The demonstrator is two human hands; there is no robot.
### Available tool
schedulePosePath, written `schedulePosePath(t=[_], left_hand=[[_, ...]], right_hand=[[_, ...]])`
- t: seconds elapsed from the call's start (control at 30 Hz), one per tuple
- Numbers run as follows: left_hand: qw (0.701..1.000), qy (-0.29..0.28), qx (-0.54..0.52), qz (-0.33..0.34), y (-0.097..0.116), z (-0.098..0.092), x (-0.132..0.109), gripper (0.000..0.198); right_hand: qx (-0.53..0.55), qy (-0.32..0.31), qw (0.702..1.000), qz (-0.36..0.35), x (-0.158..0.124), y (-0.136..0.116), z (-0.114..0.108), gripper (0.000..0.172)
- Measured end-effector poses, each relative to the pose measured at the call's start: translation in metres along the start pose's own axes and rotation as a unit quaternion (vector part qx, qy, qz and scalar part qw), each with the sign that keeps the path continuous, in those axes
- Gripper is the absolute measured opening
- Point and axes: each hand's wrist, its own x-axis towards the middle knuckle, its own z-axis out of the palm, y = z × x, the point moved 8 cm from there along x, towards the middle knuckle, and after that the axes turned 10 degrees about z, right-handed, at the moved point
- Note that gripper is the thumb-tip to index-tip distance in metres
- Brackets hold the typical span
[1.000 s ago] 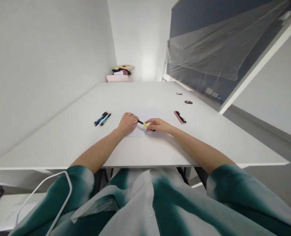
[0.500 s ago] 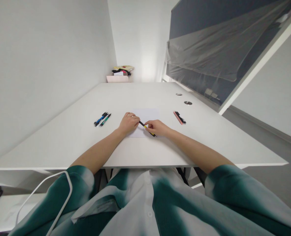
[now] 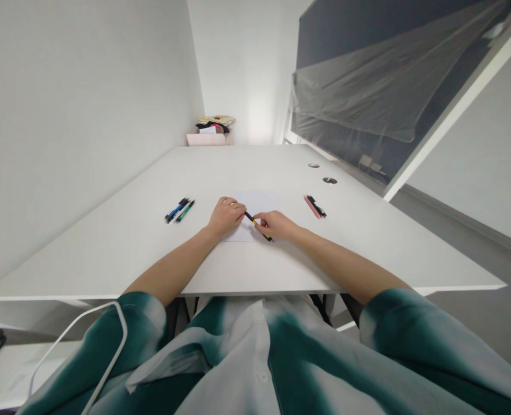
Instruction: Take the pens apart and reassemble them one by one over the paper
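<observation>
A yellow-and-black pen [image 3: 250, 217] slants over a white sheet of paper [image 3: 256, 199] on the table. My right hand [image 3: 276, 223] pinches the pen around its yellow middle, between thumb and curled forefinger. At the pen's far-left end my left hand [image 3: 226, 217] rests over the left part of the sheet, its fingertips closed on that end. The pen's other end sticks out below my right hand, toward me. The fingers partly hide the pen, and both hands cover some of the paper.
On the white table [image 3: 121, 248], several pens, including a blue pen [image 3: 176, 210] and a green pen [image 3: 186, 211], lie left. A pink-and-black group of pens [image 3: 314, 206] lies right. Two round metal fittings [image 3: 330, 181] are farther back. A pink box [image 3: 205, 139] stands at the far end.
Almost nothing differs. The pen's near end has shifted very slightly to the left, while both hands keep their places.
</observation>
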Motion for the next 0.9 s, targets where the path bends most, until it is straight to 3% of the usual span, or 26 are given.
schedulePosePath(t=[0.23, 0.43, 0.63, 0.73, 0.9], left_hand=[[0.999, 0.028, 0.001, -0.037, -0.005, -0.005, -0.003, 0.040], [0.996, 0.025, -0.004, -0.087, -0.023, -0.003, -0.011, 0.044], [0.994, 0.010, -0.010, -0.104, -0.027, 0.002, -0.011, 0.042], [0.994, 0.000, -0.012, -0.105, -0.026, 0.004, -0.011, 0.041], [0.995, -0.010, -0.014, -0.102, -0.025, 0.005, -0.011, 0.038]], right_hand=[[-0.022, 0.016, 0.999, 0.038, 0.001, 0.009, -0.011, 0.036], [-0.081, 0.071, 0.979, 0.173, 0.005, 0.083, -0.042, 0.035], [-0.121, 0.080, 0.947, 0.288, -0.008, 0.161, -0.068, 0.034], [-0.098, 0.045, 0.939, 0.327, -0.014, 0.181, -0.067, 0.032], [-0.122, 0.065, 0.927, 0.348, -0.015, 0.186, -0.067, 0.032]])
